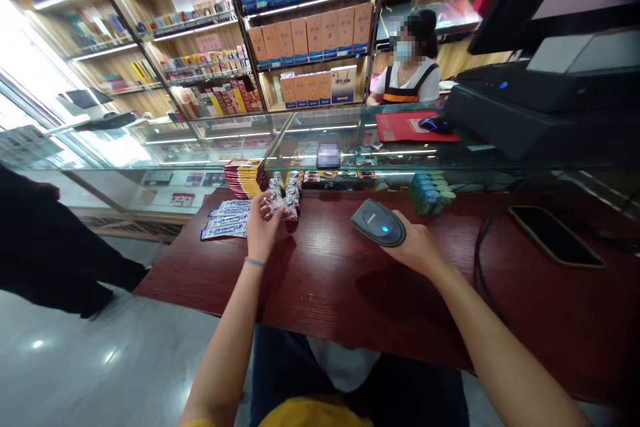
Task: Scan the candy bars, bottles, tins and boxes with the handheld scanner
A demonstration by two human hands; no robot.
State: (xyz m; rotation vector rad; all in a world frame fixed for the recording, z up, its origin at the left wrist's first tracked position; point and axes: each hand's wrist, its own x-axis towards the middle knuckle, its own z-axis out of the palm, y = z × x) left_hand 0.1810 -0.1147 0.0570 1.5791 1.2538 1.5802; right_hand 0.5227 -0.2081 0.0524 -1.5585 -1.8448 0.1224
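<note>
In my right hand (415, 240) is a dark grey barcode scanner (379, 222) with a blue light on it. I hold it above the counter, its head turned to the left. My left hand (263, 227) is at a cluster of small bottles (291, 197) with shiny silvery caps. Its fingers curl around something clear and shiny at the near side of the cluster, which I cannot make out. Beside that hand lie several blue-and-white sachets (226, 220). Behind them stands a stack of yellow and dark red packets (245, 177).
The dark red wooden counter (320, 280) meets a glass display case (320, 127). Green-blue packs (433, 192), a cable and a phone (556, 235) are on the right. A monitor overhangs there. A masked person (407, 70) is behind the case; another person's dark-clothed legs (50, 247) show left.
</note>
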